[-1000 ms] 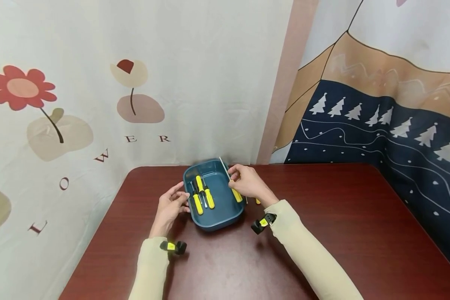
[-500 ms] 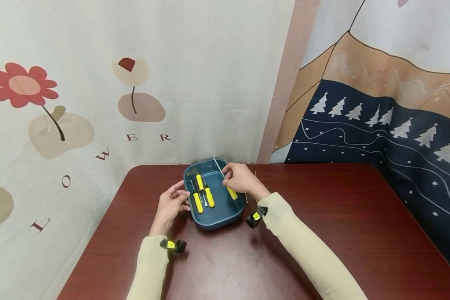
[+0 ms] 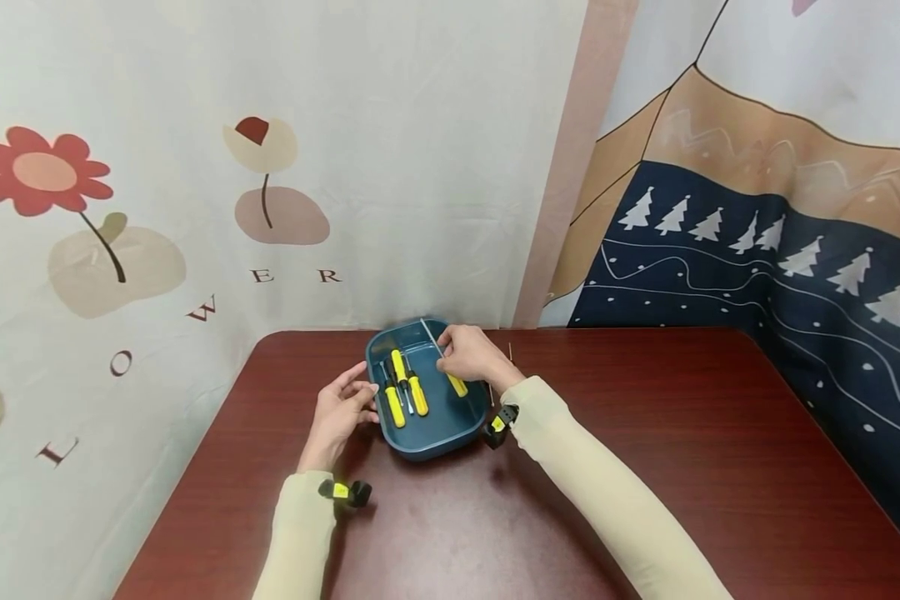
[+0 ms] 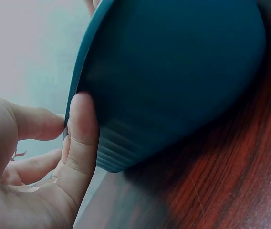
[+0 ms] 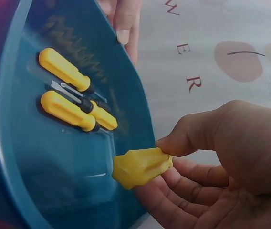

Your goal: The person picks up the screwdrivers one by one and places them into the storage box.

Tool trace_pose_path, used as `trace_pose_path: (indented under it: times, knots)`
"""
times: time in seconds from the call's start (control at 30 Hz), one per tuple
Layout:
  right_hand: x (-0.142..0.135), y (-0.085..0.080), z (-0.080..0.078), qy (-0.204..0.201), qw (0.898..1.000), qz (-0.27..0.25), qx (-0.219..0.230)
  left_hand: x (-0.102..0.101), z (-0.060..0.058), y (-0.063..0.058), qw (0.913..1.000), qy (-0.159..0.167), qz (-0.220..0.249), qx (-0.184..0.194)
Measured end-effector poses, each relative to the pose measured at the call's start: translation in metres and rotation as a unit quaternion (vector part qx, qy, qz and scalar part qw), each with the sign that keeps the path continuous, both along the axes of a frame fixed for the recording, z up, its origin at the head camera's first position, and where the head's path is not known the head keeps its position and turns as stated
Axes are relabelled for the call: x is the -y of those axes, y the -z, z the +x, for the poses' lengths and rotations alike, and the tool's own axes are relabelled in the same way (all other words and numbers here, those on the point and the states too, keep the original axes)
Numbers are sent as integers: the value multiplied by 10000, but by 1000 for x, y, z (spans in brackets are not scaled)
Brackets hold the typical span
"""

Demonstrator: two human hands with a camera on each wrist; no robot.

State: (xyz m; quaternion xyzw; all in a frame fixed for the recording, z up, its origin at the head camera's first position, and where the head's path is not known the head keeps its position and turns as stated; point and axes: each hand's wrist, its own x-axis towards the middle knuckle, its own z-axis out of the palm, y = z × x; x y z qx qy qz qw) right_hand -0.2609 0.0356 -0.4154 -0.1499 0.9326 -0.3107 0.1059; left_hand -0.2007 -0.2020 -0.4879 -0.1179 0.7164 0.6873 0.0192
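You're pinching yellow-handled screwdriver [image 3: 458,386] with right hand [image 3: 472,354], keeping handle over right half of blue tray [image 3: 437,423]; left hand [image 3: 339,412] gripping tray's left rim. Three more screwdrivers [image 3: 418,396] lying inside, toward left.

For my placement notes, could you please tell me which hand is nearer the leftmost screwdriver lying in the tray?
Left: the left hand touches the tray just left of the leftmost screwdriver; the right hand, holding another screwdriver, is over the tray, farther off to its right.
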Motion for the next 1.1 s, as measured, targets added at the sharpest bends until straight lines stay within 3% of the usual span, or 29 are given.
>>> trace_pose_path:
  times: [0.37, 0.7, 1.1]
  knots:
    - [17, 1, -5, -162, 9993, 278, 214, 2, 0, 2, 10000, 25, -11, 1]
    - [31, 11, -19, -303, 9967, 652, 380, 3, 0, -1, 10000, 39, 13, -24]
    - [37, 20, -25, -129, 9930, 910, 736, 3, -1, 0, 9999, 87, -52, -30]
